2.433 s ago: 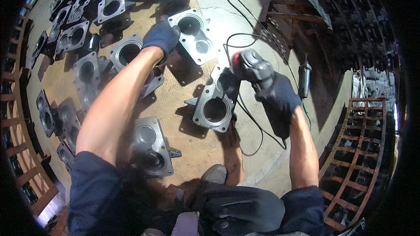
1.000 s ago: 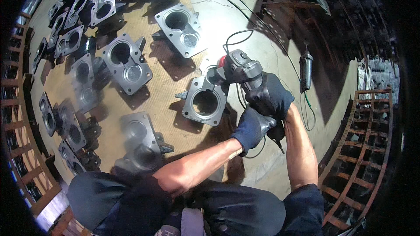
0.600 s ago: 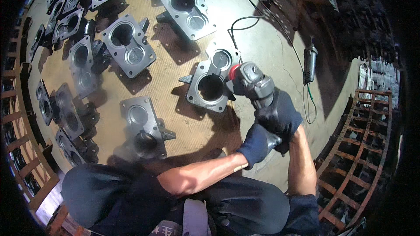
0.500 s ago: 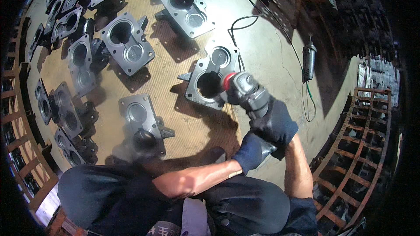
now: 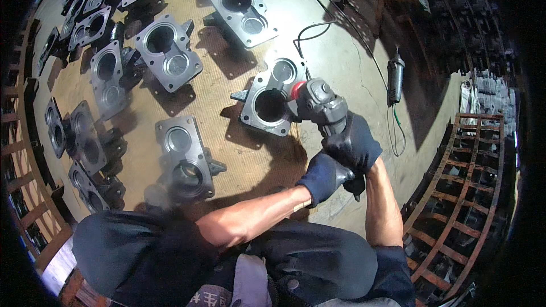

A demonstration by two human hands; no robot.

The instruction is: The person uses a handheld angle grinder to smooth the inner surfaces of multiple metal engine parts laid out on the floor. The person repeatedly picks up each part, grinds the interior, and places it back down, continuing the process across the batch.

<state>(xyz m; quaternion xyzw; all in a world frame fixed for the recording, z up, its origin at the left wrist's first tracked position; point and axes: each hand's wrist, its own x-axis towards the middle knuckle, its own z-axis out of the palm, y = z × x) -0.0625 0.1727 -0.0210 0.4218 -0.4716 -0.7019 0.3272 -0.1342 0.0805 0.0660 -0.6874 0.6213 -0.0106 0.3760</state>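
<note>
Both my gloved hands grip one angle grinder (image 5: 320, 102), a dark tool with a grey head and a red disc (image 5: 297, 90). My right hand (image 5: 355, 145) wraps the body just behind the head. Lower down, my left hand (image 5: 325, 177) closes around the rear part. The red disc is at the right edge of a grey metal casting (image 5: 274, 98), which has one large and one smaller round opening; whether they touch I cannot tell. Another such casting (image 5: 244, 14) lies beyond it, and one more (image 5: 185, 153) stands nearer on the left.
Ribbed brown cardboard (image 5: 227, 88) lies under several similar castings (image 5: 168, 51). A black cable (image 5: 318, 37) curls over the concrete floor. To the right lies a dark cylindrical power tool (image 5: 396, 79) with a thin cord. Rusty metal racks (image 5: 463, 193) border the right and left sides.
The grinder and both hands have shifted slightly up and left, and the disc now sits higher along the casting's right edge. The whole view has also shifted a little.
</note>
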